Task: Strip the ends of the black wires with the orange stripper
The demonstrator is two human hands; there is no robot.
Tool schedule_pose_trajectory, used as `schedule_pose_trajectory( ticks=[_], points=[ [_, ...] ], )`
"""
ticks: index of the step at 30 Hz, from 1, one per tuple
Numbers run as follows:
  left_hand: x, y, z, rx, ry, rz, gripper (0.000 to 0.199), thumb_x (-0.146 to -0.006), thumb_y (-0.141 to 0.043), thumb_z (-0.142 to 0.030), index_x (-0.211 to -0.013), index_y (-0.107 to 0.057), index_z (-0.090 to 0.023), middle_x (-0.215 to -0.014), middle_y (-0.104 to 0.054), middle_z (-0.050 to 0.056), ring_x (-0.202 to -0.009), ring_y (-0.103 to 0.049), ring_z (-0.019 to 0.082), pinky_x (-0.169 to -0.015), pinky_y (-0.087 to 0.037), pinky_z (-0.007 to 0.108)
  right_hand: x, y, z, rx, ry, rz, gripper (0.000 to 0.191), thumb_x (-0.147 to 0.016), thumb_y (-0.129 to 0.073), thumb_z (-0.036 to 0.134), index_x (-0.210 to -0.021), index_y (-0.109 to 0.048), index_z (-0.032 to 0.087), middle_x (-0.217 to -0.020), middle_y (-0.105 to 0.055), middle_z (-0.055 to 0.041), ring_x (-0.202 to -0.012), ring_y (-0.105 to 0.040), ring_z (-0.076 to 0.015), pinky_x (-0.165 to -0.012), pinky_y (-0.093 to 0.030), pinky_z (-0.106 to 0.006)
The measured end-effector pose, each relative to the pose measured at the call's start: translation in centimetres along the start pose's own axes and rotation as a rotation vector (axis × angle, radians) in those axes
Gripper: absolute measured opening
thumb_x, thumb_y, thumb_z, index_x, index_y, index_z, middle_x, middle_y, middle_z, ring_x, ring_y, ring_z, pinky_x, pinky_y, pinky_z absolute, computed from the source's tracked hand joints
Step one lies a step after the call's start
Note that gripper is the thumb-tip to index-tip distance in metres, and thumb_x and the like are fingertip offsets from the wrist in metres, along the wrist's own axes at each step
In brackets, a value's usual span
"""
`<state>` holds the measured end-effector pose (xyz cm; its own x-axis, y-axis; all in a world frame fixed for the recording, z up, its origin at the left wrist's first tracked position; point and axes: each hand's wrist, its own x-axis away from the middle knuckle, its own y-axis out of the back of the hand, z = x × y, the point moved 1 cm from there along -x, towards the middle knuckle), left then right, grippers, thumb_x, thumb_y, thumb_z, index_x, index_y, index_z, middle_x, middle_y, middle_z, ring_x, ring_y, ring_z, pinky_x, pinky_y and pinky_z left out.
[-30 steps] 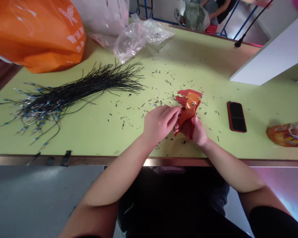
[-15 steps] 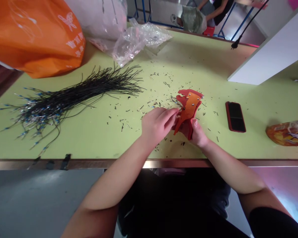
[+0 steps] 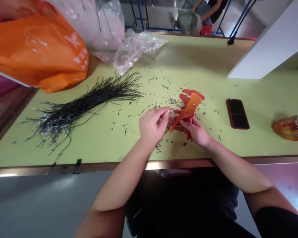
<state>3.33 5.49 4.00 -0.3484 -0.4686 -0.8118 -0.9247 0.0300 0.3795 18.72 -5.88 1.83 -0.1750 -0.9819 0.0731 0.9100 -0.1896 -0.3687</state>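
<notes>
The handles of an orange and red wire stripper (image 3: 191, 105) are in my right hand (image 3: 198, 131), its jaws pointing up and to the left. My left hand (image 3: 152, 126) is just left of the tool, thumb and forefinger pinched together. Whatever lies in that pinch is too small to make out. Short black scraps (image 3: 174, 101) are scattered on the table around and beneath both hands. Farther left lies a bundle of black wires (image 3: 89, 101), with blue and silvery pieces at its near-left ends.
An orange bag (image 3: 62, 62) and crumpled clear plastic bags (image 3: 136, 48) stand at the back left. To the right are a phone (image 3: 237, 114), an orange-brown package (image 3: 291, 127) and a white panel (image 3: 260, 49). A hanging plug (image 3: 230, 41) and a seated person (image 3: 210, 13) are beyond.
My left hand has drawn slightly left, away from the wire stripper. The tool has tilted a little in my right hand, whose thumb now lies across the handles. The whole view has shifted slightly.
</notes>
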Motion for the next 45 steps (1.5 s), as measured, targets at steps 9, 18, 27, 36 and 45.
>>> schedule_pose_trajectory(
  ticks=[9,18,27,36,45],
  points=[
    [0.34,-0.37,0.05,-0.029,-0.025,0.098,0.019,-0.108,-0.062,-0.025,-0.105,-0.080,-0.020,-0.078,-0.078,0.001,-0.065,-0.067,0.012,-0.067,-0.052,0.025,0.13,-0.25,-0.55,0.014,0.017,0.054,0.039,-0.097,-0.078,0.054,-0.117,-0.071,0.022,-0.107,-0.078,-0.0078,-0.101,-0.076,-0.0249,-0.097,-0.066,-0.045],
    [0.57,-0.46,0.04,-0.101,-0.059,0.077,0.021,-0.109,-0.060,-0.027,-0.104,-0.080,-0.021,-0.079,-0.079,0.001,-0.064,-0.068,0.011,-0.067,-0.055,0.025,0.22,-0.33,-0.81,0.071,0.030,0.038,0.033,-0.099,-0.076,0.050,-0.115,-0.072,0.022,-0.109,-0.075,-0.0089,-0.098,-0.073,-0.0240,-0.096,-0.066,-0.046],
    [0.69,-0.59,-0.32,-0.085,-0.106,0.121,0.020,-0.109,-0.060,-0.026,-0.104,-0.079,-0.021,-0.078,-0.079,0.001,-0.067,-0.072,0.012,-0.067,-0.055,0.025,0.41,-0.37,-0.79,0.098,0.040,-0.020,0.042,-0.093,-0.081,0.061,-0.102,-0.068,0.022,-0.094,-0.070,-0.0041,-0.085,-0.068,-0.0208,-0.085,-0.065,-0.041],
    [0.91,-0.76,-0.46,-0.022,-0.154,0.136,0.019,-0.110,-0.059,-0.026,-0.106,-0.077,-0.022,-0.076,-0.078,0.001,-0.063,-0.069,0.012,-0.065,-0.052,0.025,0.30,-0.55,-0.72,0.124,0.080,0.046,0.048,-0.095,-0.074,0.069,-0.086,-0.066,0.022,-0.076,-0.067,-0.0020,-0.071,-0.064,-0.0193,-0.069,-0.060,-0.035],
    [0.74,-0.73,-0.72,0.006,-0.181,0.114,0.015,-0.109,-0.061,-0.022,-0.107,-0.076,-0.021,-0.074,-0.076,-0.001,-0.061,-0.066,0.011,-0.062,-0.050,0.025,0.56,-0.85,-0.56,0.132,0.116,0.045,0.050,-0.100,-0.069,0.066,-0.080,-0.065,0.021,-0.070,-0.066,-0.0018,-0.064,-0.062,-0.0169,-0.060,-0.055,-0.031]
  ],
)
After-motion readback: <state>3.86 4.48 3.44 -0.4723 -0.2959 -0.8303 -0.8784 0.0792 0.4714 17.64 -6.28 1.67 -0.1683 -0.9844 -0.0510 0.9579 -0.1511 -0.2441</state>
